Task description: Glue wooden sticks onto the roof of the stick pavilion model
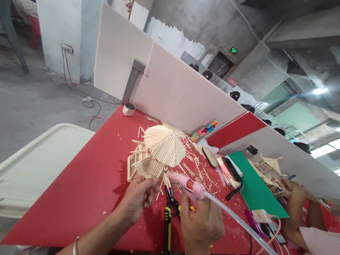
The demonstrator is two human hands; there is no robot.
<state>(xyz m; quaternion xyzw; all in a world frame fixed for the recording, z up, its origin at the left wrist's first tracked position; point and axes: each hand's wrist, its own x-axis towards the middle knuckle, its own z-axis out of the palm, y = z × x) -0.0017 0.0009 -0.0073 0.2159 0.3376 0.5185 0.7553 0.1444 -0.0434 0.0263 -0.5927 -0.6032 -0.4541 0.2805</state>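
Note:
My right hand point(203, 220) is wrapped round a pink glue gun point(186, 183), with a long clear glue stick trailing from its back. The gun's nozzle is close to a small model of pale wooden sticks point(144, 161) with a round, pleated roof point(164, 143). At the model's lower edge, my left hand point(140, 194) has thumb and forefinger pinched together; whatever they hold is too small to make out. Between my hands, cutters point(168, 222) with black and yellow handles lie on the red table point(87, 192).
Loose sticks point(196, 166) and scraps surround the model. A cup point(128, 109) stands at the back left, a pen holder point(198, 136) behind. Rightward are a phone point(232, 169), a green sheet point(257, 186) and another person's arms point(298, 209) beside a second stick model point(271, 173).

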